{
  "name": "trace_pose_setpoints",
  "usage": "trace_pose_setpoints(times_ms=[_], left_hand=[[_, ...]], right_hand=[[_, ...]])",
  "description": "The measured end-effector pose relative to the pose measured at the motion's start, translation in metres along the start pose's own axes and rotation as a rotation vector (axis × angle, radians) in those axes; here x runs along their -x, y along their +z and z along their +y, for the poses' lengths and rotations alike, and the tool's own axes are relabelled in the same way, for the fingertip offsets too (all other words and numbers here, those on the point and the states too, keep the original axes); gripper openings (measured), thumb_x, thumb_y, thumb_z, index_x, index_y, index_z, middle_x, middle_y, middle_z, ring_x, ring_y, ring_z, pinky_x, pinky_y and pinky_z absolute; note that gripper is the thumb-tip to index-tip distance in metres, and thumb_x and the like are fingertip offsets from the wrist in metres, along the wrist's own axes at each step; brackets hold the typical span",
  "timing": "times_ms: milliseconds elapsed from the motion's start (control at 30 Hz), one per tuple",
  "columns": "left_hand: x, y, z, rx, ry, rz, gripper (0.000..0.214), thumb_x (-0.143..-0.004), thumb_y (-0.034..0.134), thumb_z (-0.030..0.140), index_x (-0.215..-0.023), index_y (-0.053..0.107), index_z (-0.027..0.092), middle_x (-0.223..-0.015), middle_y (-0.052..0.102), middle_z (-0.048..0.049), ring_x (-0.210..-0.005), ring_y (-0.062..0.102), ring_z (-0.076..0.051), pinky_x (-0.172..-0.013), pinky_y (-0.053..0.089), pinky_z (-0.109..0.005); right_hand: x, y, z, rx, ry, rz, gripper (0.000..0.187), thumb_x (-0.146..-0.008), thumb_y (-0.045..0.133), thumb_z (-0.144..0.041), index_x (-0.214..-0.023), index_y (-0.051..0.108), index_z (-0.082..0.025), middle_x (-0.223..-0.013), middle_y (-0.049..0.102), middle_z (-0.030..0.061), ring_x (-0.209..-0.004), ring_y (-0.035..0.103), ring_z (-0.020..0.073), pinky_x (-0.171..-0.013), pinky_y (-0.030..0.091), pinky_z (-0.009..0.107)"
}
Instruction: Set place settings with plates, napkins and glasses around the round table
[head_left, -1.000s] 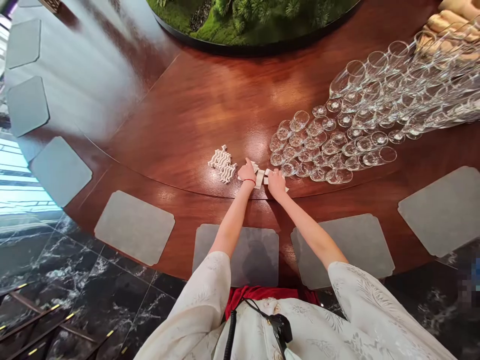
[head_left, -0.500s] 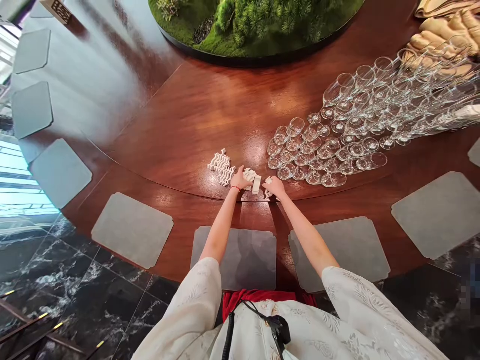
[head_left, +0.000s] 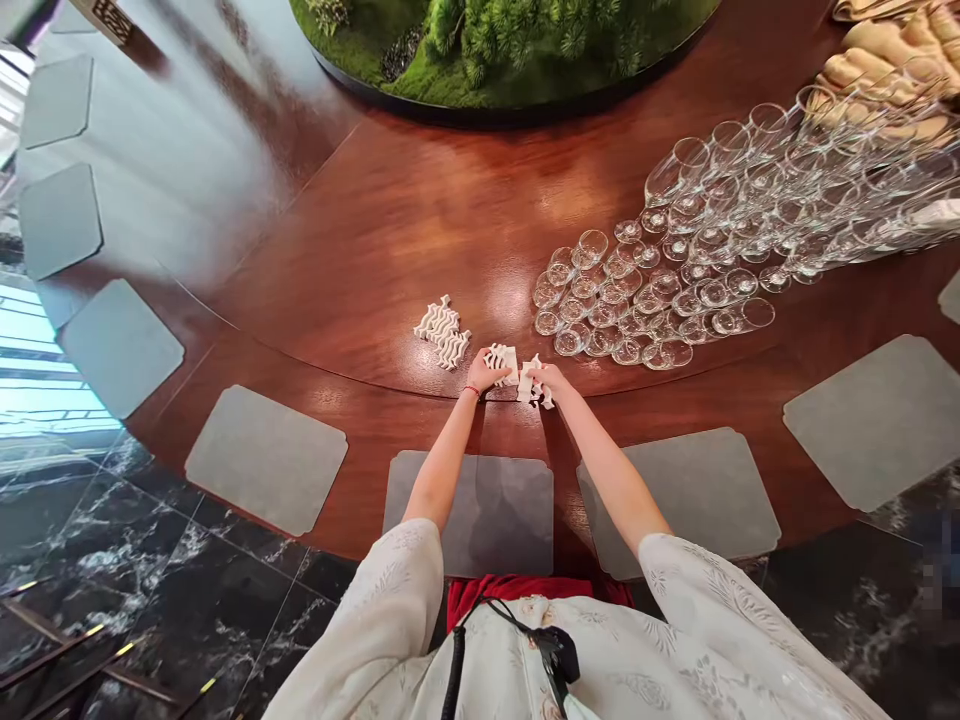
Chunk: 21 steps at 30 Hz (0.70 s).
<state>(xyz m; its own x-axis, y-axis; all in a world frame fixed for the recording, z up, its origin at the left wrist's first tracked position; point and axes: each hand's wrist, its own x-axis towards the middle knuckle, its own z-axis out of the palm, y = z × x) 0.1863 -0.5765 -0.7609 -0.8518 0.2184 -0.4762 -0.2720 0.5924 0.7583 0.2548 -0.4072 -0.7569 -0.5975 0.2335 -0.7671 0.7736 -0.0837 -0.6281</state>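
Small white wavy pieces, which look like chopstick rests, are at the table's inner edge in front of me. My left hand [head_left: 487, 371] is closed around the left side of one group of white chopstick rests [head_left: 506, 358], thumb along its near side. From the right, my right hand [head_left: 548, 379] pinches a second group of white chopstick rests [head_left: 528, 386], with a flat white piece facing left. A narrow gap separates the two groups. Left of my hands, a third cluster of wavy chopstick rests [head_left: 441, 330] lies untouched in packed rows.
Many stemmed glasses [head_left: 645, 300] stand just right of my right hand. Folded tan napkins [head_left: 885, 70] lie behind them. A round green moss and plant centrepiece [head_left: 517, 60] fills the back. Grey placemats [head_left: 471, 515] line the brown wooden table's [head_left: 360, 250] near edge.
My right hand has moved slightly left and now has the flat white piece with its group. The groups in my two hands are closer together. The left cluster stays put.
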Motion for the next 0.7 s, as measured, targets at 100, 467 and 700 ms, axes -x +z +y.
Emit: trace_pose_setpoints(times_ms=[100, 467, 700], left_hand=[[-0.003, -0.002, -0.008, 0.125, 0.028, -0.065, 0.066, -0.063, 0.085, 0.019, -0.121, 0.056, 0.011, -0.105, 0.071, -0.0087, -0.095, 0.066, -0.018, -0.092, 0.051, -0.032], [0.012, -0.011, -0.011, 0.335, 0.041, -0.371, 0.065, -0.054, 0.09, 0.023, -0.112, 0.062, 0.013, -0.118, 0.071, -0.0118, -0.107, 0.067, -0.023, -0.099, 0.052, -0.037], [0.107, 0.012, -0.028, 0.719, -0.087, -0.391, 0.074, -0.05, 0.092, 0.035, -0.115, 0.064, 0.015, -0.118, 0.071, -0.0129, -0.104, 0.068, -0.026, -0.097, 0.052, -0.038]], right_hand=[[-0.004, -0.01, -0.005, 0.037, -0.012, -0.151, 0.021, -0.07, 0.078, -0.018, -0.07, 0.057, -0.015, -0.048, 0.047, -0.0063, -0.044, 0.04, 0.0063, -0.043, 0.031, 0.017], [0.012, 0.003, 0.0, -0.002, -0.087, -0.489, 0.038, -0.067, 0.087, -0.041, -0.075, 0.06, -0.016, -0.052, 0.052, -0.0072, -0.044, 0.038, 0.0043, -0.042, 0.029, 0.016], [0.084, -0.004, 0.049, -0.192, -0.167, -0.564, 0.051, -0.054, 0.09, -0.048, -0.077, 0.059, -0.016, -0.059, 0.057, -0.0066, -0.049, 0.043, 0.0052, -0.047, 0.033, 0.018]])
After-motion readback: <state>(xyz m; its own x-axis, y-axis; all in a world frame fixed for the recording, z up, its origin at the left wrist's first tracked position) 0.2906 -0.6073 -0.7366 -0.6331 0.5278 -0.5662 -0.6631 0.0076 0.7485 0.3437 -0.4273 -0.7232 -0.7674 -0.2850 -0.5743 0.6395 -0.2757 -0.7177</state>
